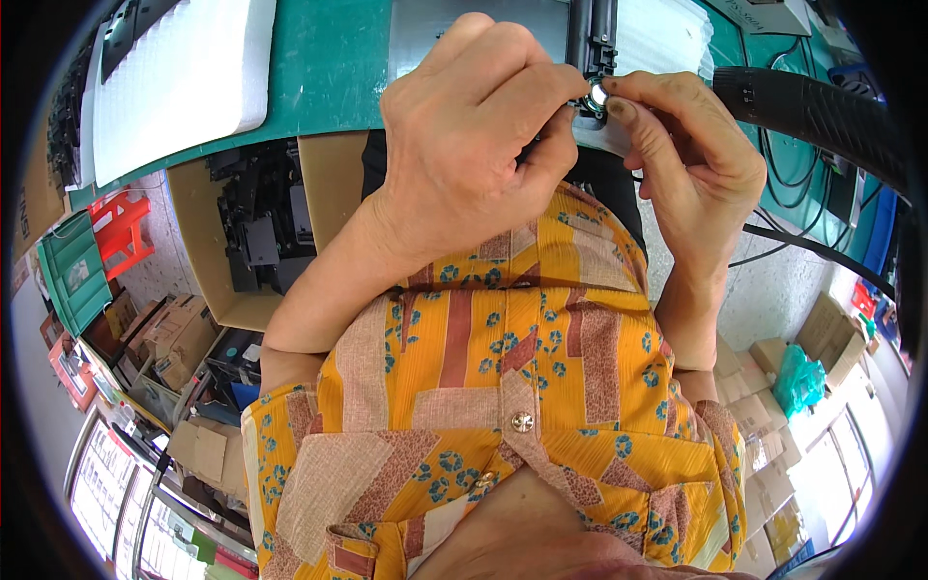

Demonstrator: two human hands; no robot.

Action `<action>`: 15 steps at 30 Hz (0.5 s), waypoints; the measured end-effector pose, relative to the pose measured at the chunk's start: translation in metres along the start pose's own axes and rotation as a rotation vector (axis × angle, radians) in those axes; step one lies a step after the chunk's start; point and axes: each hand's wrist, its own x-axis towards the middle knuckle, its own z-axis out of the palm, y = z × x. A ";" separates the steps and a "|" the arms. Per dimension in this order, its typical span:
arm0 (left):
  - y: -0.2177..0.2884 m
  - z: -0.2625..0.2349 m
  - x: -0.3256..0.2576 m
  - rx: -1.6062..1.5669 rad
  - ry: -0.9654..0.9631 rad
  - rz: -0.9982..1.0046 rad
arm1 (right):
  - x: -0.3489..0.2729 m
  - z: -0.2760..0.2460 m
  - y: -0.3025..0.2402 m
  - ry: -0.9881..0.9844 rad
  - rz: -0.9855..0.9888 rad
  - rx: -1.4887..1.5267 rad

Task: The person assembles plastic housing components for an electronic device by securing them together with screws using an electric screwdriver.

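Note:
A small round part with a bright, shiny face [598, 94] is between my hands at the near end of a long black plastic part [594, 39]. My left hand [474, 126] has its fingers curled, with the thumb and index fingertip pinched at the round part's left edge. On the other side, my right hand [691, 155] bends its thumb and index finger against the right edge. What else my left fingers may hold is hidden behind them. Beyond my left hand lies a flat grey panel [425, 34], on the green bench top [319, 58].
White foam sheets [184, 77] lie at the left of the bench. A thick black ribbed arm [802, 101] reaches in from the right, near black cables [793, 174]. Below the bench edge, an open cardboard box [184, 232] holds black plastic parts.

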 end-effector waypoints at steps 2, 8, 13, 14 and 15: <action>0.003 -0.003 0.007 -0.043 -0.022 0.045 | -0.001 0.000 -0.002 -0.013 0.035 0.008; 0.001 0.001 -0.002 -0.012 0.006 -0.008 | -0.015 0.007 -0.004 0.105 0.141 0.049; 0.003 0.001 -0.001 -0.015 0.013 -0.007 | -0.019 0.011 -0.002 0.160 0.136 -0.005; 0.003 0.002 -0.001 -0.017 0.020 -0.009 | -0.019 0.011 0.000 0.163 0.134 -0.006; 0.002 0.003 0.000 -0.018 0.020 -0.006 | -0.019 0.012 0.002 0.169 0.130 0.021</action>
